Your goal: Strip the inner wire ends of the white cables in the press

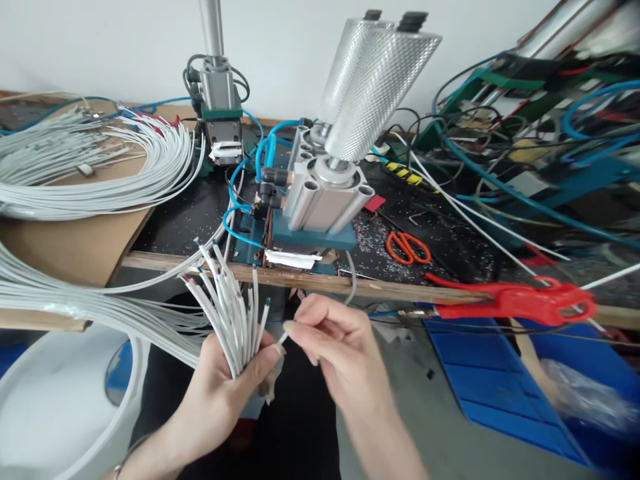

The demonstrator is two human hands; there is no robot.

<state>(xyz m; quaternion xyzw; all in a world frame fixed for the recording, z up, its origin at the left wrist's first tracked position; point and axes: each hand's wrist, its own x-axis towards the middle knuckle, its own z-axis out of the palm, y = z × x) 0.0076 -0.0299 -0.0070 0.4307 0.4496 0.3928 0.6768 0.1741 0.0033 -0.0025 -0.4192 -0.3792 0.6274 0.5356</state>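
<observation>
My left hand point(225, 387) is closed around a bundle of white cables point(235, 320), whose cut ends fan upward with small coloured tips. Close beside it, my right hand point(335, 347) pinches the end of one white cable point(283, 338) between thumb and fingertips. That cable runs to my left thumb, apart from the rest of the fan. The long part of the bundle trails off to the left, below the bench edge. Both hands are in front of the bench, below a pneumatic press point(320, 200) with knurled metal cylinders.
Coiled white cables point(165, 167) lie on cardboard point(100, 240) at the left. Orange-handled scissors point(407, 247) rest on the bench, and a red air gun point(525, 301) is at its right edge. A white bucket point(70, 427) stands lower left, blue bins point(500, 387) lower right.
</observation>
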